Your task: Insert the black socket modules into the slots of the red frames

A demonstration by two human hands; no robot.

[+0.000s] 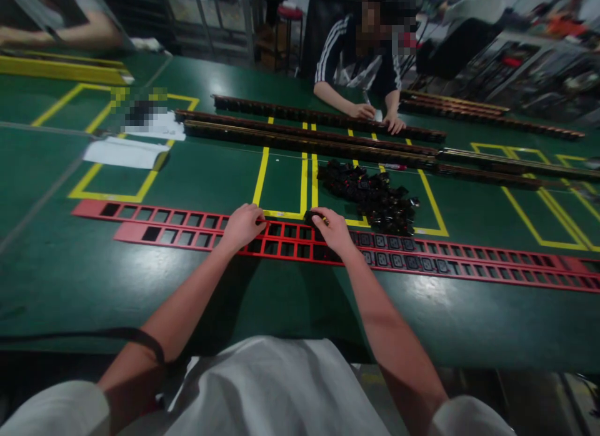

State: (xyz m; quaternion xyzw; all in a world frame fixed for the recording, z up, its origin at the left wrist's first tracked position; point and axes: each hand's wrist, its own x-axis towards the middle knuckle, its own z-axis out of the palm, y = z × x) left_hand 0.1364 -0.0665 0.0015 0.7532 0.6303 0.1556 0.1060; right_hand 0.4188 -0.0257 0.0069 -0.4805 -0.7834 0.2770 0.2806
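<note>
Two long red strips with rows of rectangular cut-outs lie side by side across the green table. Black sockets fill the cut-outs right of centre; those to the left are empty. My left hand rests knuckles-up on the strips, fingers curled, and what it holds, if anything, is hidden. My right hand presses down on the strips just to the right, fingers closed on a small black socket. A heap of loose black sockets lies just beyond my right hand.
Long dark strips lie across the table's far half. A person in a black striped top works on them, both hands at a strip. White papers sit far left inside yellow tape marks. Another person's arm rests at top left.
</note>
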